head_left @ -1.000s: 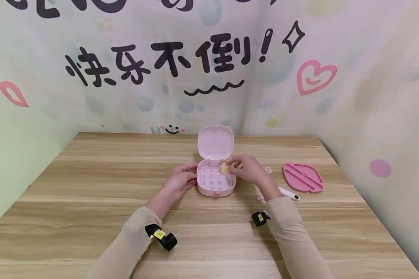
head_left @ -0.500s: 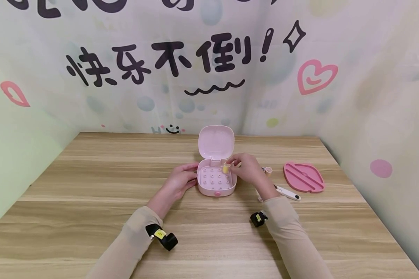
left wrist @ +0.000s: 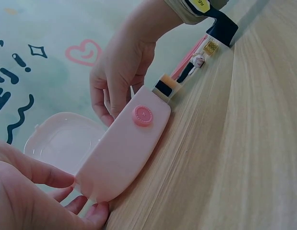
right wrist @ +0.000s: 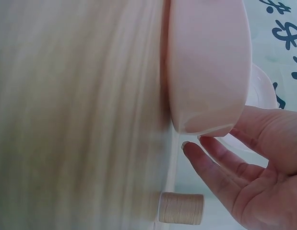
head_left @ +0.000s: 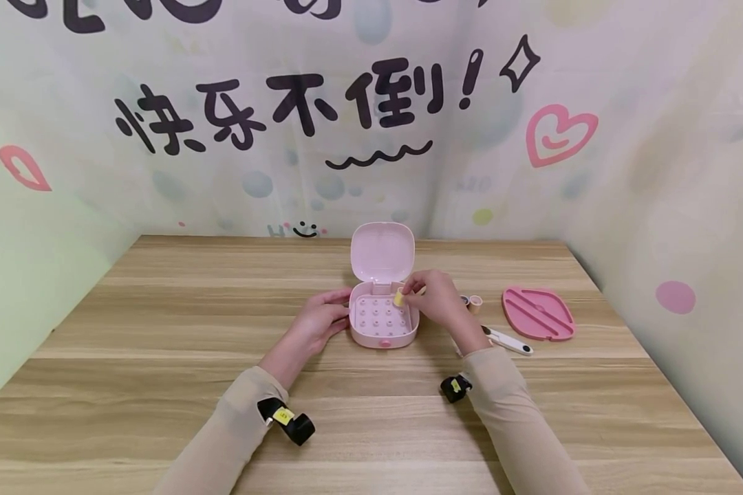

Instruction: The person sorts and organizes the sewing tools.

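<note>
Yellow cylindrical thread spool [head_left: 399, 298], tilted, inside open pale-pink plastic box [head_left: 367, 339]
Right hand [head_left: 436, 299] pinches it near short pale-pink pegs [head_left: 375, 313]; left hand [head_left: 316, 323], fingers extended, touches the box. Apparently seating it; next likely calls for aligning over 1 peg.

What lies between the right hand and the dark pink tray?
The head view shows a tan spool and, partly hidden behind the right hand, a dark spool.
</note>
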The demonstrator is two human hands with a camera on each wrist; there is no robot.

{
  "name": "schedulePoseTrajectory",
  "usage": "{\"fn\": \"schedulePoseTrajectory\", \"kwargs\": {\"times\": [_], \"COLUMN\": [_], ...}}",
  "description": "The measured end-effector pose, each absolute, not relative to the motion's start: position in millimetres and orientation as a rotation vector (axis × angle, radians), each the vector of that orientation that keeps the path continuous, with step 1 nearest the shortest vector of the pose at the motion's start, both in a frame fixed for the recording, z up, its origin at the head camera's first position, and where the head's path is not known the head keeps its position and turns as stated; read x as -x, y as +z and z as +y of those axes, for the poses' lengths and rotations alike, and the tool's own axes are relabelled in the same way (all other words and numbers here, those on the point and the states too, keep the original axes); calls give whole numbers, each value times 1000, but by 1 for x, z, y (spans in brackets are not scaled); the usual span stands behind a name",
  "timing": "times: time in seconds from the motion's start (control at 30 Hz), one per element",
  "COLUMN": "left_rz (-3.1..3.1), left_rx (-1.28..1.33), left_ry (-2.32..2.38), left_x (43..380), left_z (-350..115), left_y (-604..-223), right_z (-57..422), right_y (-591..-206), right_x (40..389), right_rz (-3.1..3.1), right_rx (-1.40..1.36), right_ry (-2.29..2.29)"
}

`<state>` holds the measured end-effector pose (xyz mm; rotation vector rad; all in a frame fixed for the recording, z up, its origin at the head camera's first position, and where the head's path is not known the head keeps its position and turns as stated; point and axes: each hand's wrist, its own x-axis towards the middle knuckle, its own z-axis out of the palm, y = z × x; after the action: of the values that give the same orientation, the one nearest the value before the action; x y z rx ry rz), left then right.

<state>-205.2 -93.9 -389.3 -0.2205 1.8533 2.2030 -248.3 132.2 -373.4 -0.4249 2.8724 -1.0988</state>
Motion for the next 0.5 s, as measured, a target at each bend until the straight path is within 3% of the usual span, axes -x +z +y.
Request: {"fn": "schedulePoseTrajectory", "kwargs": {"times": [0.5], "left_rz": [1859], "left_rx": [227], "left_ry": [2202], "left_x": [205], "left_z": [-94], "left_y": [-391], "right_z": [129], "right_y": [-373], "right_x": [247], "right_rz": [2938], "right_rx": [448], "right_ry": [-1039]}}
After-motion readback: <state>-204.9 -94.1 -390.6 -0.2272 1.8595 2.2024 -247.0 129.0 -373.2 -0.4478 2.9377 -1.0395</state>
